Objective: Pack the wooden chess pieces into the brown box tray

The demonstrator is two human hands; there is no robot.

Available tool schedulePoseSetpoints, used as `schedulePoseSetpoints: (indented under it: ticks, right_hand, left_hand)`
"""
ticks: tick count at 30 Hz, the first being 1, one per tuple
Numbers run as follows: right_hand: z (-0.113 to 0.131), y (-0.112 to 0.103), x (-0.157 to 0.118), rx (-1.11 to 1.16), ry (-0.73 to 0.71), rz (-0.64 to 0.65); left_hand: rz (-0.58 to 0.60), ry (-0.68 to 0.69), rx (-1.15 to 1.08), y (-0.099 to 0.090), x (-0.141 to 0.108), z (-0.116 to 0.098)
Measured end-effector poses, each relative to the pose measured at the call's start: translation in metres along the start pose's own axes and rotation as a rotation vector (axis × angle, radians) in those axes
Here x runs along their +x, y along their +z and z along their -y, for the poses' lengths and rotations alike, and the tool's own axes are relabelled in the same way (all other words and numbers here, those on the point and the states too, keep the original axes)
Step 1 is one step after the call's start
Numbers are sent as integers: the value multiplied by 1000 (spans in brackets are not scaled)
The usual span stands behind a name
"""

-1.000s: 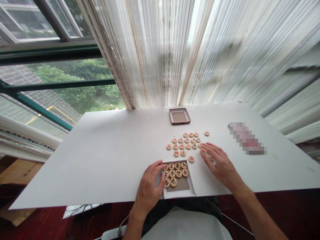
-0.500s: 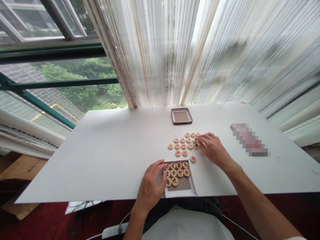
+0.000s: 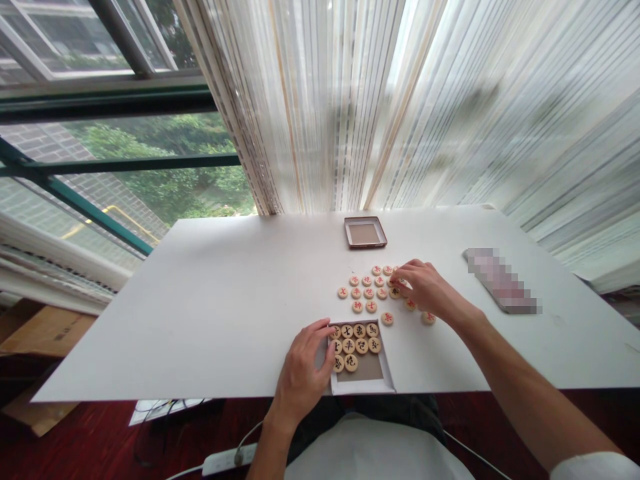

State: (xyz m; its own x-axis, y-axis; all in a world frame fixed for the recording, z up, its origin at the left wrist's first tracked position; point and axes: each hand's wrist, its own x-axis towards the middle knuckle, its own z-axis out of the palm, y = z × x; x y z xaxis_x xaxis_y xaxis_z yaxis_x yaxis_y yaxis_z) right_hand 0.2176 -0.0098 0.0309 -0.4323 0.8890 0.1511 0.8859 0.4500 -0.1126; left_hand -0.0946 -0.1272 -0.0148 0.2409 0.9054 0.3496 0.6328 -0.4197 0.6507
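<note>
Round wooden xiangqi pieces with red characters, such as the piece (image 3: 357,307), lie in loose rows on the white table (image 3: 200,313). A black-lettered piece (image 3: 395,293) is among them, just below the fingertips of my right hand (image 3: 423,283). That hand reaches down with bent fingers around a piece in the upper right of the group, which they partly cover. My left hand (image 3: 305,363) grips the left side of a shallow open box (image 3: 388,373), thumb and fingers over its edge. Inside, several black-lettered pieces (image 3: 361,346) fill two rows and part of a third.
Behind the pieces lies a second shallow tray, like a lid (image 3: 365,233). A blurred-out flat object (image 3: 503,280) is on the right of the table. Curtains (image 3: 320,107) hang beyond the far edge. A power strip (image 3: 230,460) and a cardboard box (image 3: 45,333) are below.
My right hand has shifted slightly up, its fingers curling in over the pieces, and more red pieces show beneath its wrist. My left hand and the box stay put; the view moved slightly.
</note>
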Motion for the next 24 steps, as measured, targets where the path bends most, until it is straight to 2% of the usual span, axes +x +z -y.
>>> schedulePoseSetpoints:
  ticks: [9,24]
  right_hand:
    - [5,-5,5,-3,-19,7]
    - [15,-13,15,-2,80,27]
  left_hand:
    - [-10,5,-11,0,0,0]
    - [1,-11,-22,0,0,0]
